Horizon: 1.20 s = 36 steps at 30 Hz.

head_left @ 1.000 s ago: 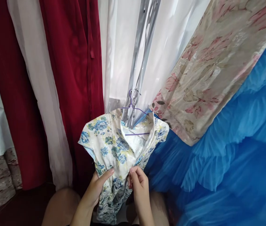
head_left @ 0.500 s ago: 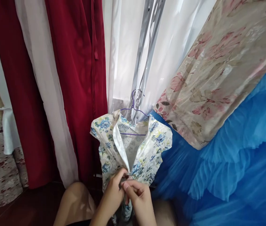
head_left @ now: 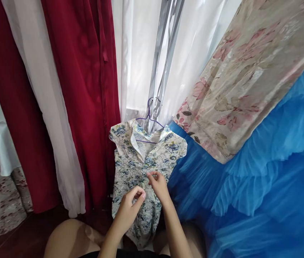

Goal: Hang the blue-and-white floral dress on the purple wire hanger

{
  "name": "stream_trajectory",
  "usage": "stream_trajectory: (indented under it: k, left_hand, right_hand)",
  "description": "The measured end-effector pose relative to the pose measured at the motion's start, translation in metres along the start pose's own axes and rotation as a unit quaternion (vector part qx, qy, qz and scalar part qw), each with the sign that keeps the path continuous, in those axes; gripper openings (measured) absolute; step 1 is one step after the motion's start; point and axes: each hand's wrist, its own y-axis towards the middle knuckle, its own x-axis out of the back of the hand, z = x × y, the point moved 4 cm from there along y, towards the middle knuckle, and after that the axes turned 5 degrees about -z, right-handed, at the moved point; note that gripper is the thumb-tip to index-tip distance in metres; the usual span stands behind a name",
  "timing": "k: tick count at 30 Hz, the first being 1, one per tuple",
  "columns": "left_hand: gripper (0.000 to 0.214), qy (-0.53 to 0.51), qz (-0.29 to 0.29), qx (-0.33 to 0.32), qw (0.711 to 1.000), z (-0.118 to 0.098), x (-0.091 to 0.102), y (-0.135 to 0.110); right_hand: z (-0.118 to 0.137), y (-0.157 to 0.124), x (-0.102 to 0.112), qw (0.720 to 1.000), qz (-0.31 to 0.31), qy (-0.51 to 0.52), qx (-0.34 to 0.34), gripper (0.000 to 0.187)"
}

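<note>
A short-sleeved floral dress, white with blue roses and green-yellow leaves, hangs in front of me on a thin purple wire hanger. Its neck opens in a V with a white lining, narrowing to a point at the upper middle. Just below that point, my right hand has thumb and fingers pinched over the cloth. Lower and to the left, my left hand is curled, thumb against fingertips, in front of the dress. Whatever either pinch holds is too small to make out.
Dark red garments and a pale sheer length hang on the left. White drapes with grey ribbons hang behind the hanger. To the right are a beige floral garment and a blue ruffled tulle skirt. My bare knee shows below.
My hands, together at the dress's front before, are now apart, the right one higher. The dress hangs flatter and longer, and its V opening is shorter. The view has shifted slightly.
</note>
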Motion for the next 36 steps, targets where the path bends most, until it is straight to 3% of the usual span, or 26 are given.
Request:
stream_trajectory:
  k: [4, 7, 10, 13, 22, 27, 31, 33, 36]
  left_hand:
    - [0.027, -0.008, -0.015, 0.001, 1.000, 0.006, 0.010, 0.003]
    - [0.029, -0.006, -0.015, 0.013, 1.000, 0.011, 0.017, 0.001]
    - [0.030, -0.009, -0.024, 0.020, 0.999, 0.016, 0.025, 0.000]
    - [0.030, -0.014, -0.036, 0.021, 0.999, 0.023, 0.030, 0.002]
    - [0.028, -0.023, -0.016, 0.029, 0.999, 0.018, 0.031, -0.005]
    - [0.027, -0.012, -0.047, 0.028, 0.998, 0.025, 0.046, -0.007]
    - [0.016, 0.012, -0.122, 0.019, 0.992, 0.035, 0.050, -0.002]
    - [0.019, 0.027, -0.136, 0.002, 0.990, 0.035, 0.041, 0.000]
    - [0.025, 0.024, -0.102, -0.024, 0.994, 0.026, 0.011, 0.001]
  right_hand:
    - [-0.003, 0.042, -0.035, 1.000, -0.026, -0.009, -0.004, 0.022]
    - [-0.008, 0.057, -0.050, 0.999, -0.049, 0.015, -0.013, 0.026]
    - [-0.015, 0.061, -0.061, 0.996, -0.056, 0.064, -0.033, 0.034]
    - [-0.023, 0.061, -0.072, 0.988, -0.049, 0.126, -0.077, 0.030]
    - [-0.023, 0.060, -0.099, 0.936, -0.018, 0.282, -0.208, 0.023]
    - [-0.011, 0.037, -0.095, 0.907, -0.006, 0.362, -0.216, 0.027]
    - [-0.011, -0.013, -0.074, 0.897, 0.013, 0.399, -0.191, 0.029]
    - [-0.017, -0.045, -0.059, 0.899, 0.013, 0.400, -0.176, 0.028]
    - [-0.018, -0.085, -0.034, 0.898, 0.011, 0.416, -0.144, 0.029]
